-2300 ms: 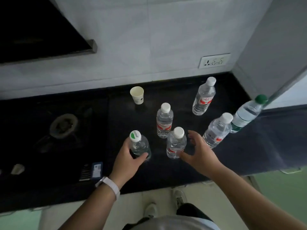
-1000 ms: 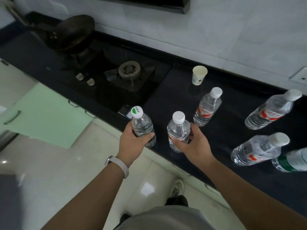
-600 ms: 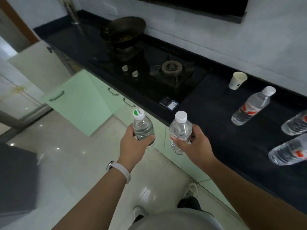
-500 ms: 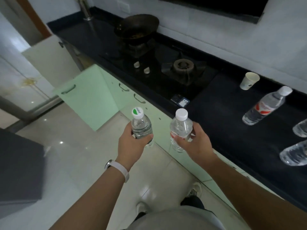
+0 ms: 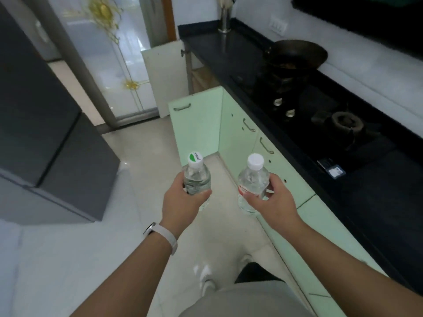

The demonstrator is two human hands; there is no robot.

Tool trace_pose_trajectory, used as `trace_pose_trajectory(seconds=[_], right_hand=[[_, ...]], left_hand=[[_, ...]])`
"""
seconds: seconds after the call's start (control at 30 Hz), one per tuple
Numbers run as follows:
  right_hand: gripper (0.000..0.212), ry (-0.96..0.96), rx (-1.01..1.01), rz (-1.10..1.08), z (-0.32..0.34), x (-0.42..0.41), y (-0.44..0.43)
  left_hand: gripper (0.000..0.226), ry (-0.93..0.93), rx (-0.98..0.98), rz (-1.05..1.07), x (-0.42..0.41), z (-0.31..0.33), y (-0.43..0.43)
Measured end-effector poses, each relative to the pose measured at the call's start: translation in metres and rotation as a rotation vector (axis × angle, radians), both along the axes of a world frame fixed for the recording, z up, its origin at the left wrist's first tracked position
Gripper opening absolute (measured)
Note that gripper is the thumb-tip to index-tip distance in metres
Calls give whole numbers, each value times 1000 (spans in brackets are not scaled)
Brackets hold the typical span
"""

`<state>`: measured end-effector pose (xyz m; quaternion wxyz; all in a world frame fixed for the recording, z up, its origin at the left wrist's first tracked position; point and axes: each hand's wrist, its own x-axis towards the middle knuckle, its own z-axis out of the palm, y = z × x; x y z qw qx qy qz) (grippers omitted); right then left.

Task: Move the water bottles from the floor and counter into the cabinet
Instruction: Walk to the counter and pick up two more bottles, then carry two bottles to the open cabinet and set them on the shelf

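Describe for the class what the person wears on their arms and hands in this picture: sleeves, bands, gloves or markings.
Both forearms are bare, with no sleeves in view and no gloves. The left hand has a white band round the wrist, smooth, with a darker edge like a watch or fitness tracker; its face is turned away. The right hand and its wrist carry nothing. No rings or markings show.

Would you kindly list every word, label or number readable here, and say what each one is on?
"Cestbon", uncertain: green-and-white cap of the bottle in the left hand.
Red label on the bottle in the right hand: hidden, unreadable.
Sticker on the stove's edge: too small to read.
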<state>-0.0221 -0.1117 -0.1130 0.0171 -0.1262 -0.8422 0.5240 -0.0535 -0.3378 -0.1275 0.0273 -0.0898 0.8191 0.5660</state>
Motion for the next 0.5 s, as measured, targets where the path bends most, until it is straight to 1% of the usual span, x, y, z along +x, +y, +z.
trace_pose_trajectory(seconds=[0.17,0.27,0.4,0.5], right_hand=[[49,-21,-28,139,0,-43,-41],[47,-28,-32,207,-4,-75,-63],[42,-33,-46,286,-15,-127,-88],[46,-34,-67,337,-22,-172,-102]], left_hand=[[54,10,-31,102,-12,0,-40],[55,-5,-40,177,-28,-3,-61],[54,-15,-69,253,-64,-10,-84],[52,-23,-98,313,-98,-14,-98]])
